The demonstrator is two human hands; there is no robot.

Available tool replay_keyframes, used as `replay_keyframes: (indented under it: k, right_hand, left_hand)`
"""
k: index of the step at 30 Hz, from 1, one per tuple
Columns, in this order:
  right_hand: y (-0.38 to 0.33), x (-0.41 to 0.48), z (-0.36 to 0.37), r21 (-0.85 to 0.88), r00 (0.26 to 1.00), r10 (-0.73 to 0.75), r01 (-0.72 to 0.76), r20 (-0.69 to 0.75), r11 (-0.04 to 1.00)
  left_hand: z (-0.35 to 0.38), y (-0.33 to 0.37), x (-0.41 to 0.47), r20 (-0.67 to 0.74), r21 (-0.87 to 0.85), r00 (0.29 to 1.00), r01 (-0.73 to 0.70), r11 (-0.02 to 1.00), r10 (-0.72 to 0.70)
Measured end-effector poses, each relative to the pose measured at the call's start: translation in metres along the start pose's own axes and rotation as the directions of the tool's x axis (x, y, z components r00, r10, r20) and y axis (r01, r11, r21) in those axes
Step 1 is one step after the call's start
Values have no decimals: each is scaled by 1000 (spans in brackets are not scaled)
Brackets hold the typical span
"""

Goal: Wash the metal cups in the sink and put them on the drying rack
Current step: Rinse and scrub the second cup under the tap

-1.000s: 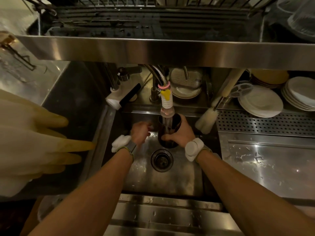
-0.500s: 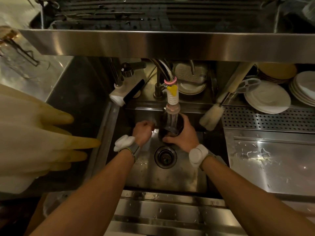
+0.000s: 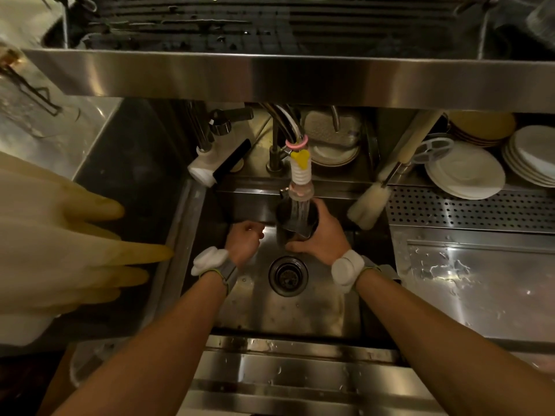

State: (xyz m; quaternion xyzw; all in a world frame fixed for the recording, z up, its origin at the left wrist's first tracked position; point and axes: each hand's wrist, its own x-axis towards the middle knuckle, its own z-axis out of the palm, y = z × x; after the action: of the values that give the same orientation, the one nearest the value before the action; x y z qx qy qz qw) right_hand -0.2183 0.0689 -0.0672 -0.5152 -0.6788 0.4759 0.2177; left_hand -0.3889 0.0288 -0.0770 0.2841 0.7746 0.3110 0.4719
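Observation:
A dark metal cup (image 3: 295, 223) is held under the running tap (image 3: 300, 172) in the steel sink (image 3: 300, 310). My right hand (image 3: 322, 235) grips the cup from the right side, mouth tilted up toward the water stream. Just left of the cup, my left hand (image 3: 244, 241) is curled into a loose fist and holds nothing that I can see. Above, a dark wire drying rack (image 3: 270, 22) sits on a steel shelf (image 3: 300, 76).
Pale rubber gloves (image 3: 60, 250) hang at the left. A bottle brush (image 3: 369, 205) leans at the sink's right rim. White plates (image 3: 465, 172) are stacked behind a perforated drain board (image 3: 468, 211). The drain (image 3: 288, 276) lies below the cup.
The cup stays under the water in my right hand. My left hand has drawn slightly away from the cup toward the left. My view has tipped down a little.

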Motion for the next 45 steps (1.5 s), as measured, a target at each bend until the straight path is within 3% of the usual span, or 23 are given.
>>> replay_keyframes:
  k: [3,6,10,16,21,24,27,31,33,35,37,39,40,42,45]
  right_hand:
    - [4,2,-5,26,998,34,-32,-55,999]
    - [1,1,6,-16,1000,0,1,29,1000]
    - [4,4,2,-40,1000,10,-11,-14,999]
    - [-3,7,-9,-301,993,72,-41,93,953]
    - [-23,5,-41,-694,989,81,30,127,720]
    - [-42,6,-55,-879,984,82,100,156,467]
    - [-54,8,-61,-956,982,65,158,179,246]
    - [-56,11,-59,-973,982,36,180,187,147]
    - [-54,11,-57,-970,982,28,179,186,164]
    - [-49,9,-53,-946,986,39,147,165,291]
    - [-39,6,-46,-819,992,55,62,114,570]
    - [-28,0,-36,-538,996,74,-32,56,842]
    - [-22,-2,-30,-373,995,94,-77,27,925]
    - [-14,-5,-19,-86,989,150,-149,9,985]
    - [-3,-2,-7,119,985,167,-171,40,978]
  left_hand:
    - [-2,-4,2,-18,23,1000,-5,1000,5]
    - [-2,-4,3,-36,42,999,-9,999,11]
    - [-1,3,-1,-18,64,998,-52,997,53]
    - [4,20,-7,36,99,995,-93,991,89]
    - [7,32,-12,70,187,991,-126,974,115]
    - [8,36,-13,38,195,991,-133,972,128]
    - [8,37,-14,58,197,989,-148,969,139]
    - [6,35,-15,80,203,985,-165,965,151]
    - [3,31,-14,103,196,983,-171,966,153]
    - [2,27,-13,116,174,982,-165,971,147]
    - [1,22,-12,116,148,985,-148,978,131]
    - [2,18,-15,137,135,984,-134,982,116]
    - [3,15,-16,165,121,981,-126,985,105]
    - [7,10,-17,245,81,962,-144,986,121]
    - [21,10,-12,377,19,901,-239,971,214]
